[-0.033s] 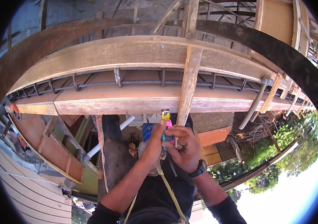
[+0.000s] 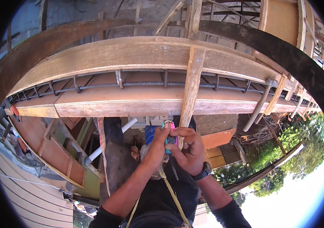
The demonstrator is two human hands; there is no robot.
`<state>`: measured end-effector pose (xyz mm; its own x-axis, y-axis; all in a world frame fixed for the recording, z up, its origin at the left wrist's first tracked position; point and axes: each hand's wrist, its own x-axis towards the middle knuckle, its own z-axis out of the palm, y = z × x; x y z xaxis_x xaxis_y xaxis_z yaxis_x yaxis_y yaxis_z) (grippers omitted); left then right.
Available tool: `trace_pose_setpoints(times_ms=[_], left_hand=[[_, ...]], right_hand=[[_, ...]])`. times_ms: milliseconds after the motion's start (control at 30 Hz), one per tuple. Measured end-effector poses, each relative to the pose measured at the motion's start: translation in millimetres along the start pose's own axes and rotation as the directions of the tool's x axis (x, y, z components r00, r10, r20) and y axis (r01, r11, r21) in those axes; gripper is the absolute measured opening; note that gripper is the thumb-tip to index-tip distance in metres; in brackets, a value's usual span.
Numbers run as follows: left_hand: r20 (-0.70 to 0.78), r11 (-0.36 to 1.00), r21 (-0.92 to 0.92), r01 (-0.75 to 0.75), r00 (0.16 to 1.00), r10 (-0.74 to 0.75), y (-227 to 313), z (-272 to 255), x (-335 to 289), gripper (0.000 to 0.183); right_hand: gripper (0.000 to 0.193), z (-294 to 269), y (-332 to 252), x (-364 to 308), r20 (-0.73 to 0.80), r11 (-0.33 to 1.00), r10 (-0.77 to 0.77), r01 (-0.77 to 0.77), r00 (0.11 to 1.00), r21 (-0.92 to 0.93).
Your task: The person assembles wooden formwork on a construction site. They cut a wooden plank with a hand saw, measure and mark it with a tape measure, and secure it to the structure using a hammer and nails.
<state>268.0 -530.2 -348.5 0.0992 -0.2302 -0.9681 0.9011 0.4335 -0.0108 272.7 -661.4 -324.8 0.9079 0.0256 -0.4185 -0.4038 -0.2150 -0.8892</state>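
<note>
Head view: from where I stand, the pink-and-teal tape measure (image 2: pixel 171 140), as I take it to be, sits at the middle of the frame, just below the long board (image 2: pixel 131 108) and left of the post (image 2: pixel 192 87). The left hand (image 2: pixel 157 143) pinches it, thumb laid along its upper end; the right hand (image 2: pixel 189 151) pinches its right side, though the fingers behind are partly hidden. Handling it well, I'd judge, calls for a light, even squeeze from both thumbs, forearms steady, and care not to snag the yellow cord (image 2: pixel 174 195) at lower centre.
</note>
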Motion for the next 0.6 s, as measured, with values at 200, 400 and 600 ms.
trace_pose_setpoints(times_ms=[200, 400, 600], left_hand=[[0.106, 0.961, 0.251, -0.112, 0.99, 0.088, 26.6, 10.8, -15.1, 0.071], [0.178, 0.848, 0.497, -0.185, 0.978, 0.108, 34.6, 1.4, -23.7, 0.078], [0.05, 0.849, 0.525, -0.064, 0.998, 0.044, 37.0, 8.2, -27.3, 0.068]], right_hand=[[0.025, -8.6, 3.0, 30.7, 0.026, 0.937, 0.332, -0.333, 0.943, 0.103], [0.032, -24.2, 6.3, 47.7, 0.257, 0.837, 0.444, -0.5, 0.859, 0.225], [0.039, -25.0, -11.4, 82.3, 0.013, 0.839, 0.395, -0.367, 0.919, 0.401]])
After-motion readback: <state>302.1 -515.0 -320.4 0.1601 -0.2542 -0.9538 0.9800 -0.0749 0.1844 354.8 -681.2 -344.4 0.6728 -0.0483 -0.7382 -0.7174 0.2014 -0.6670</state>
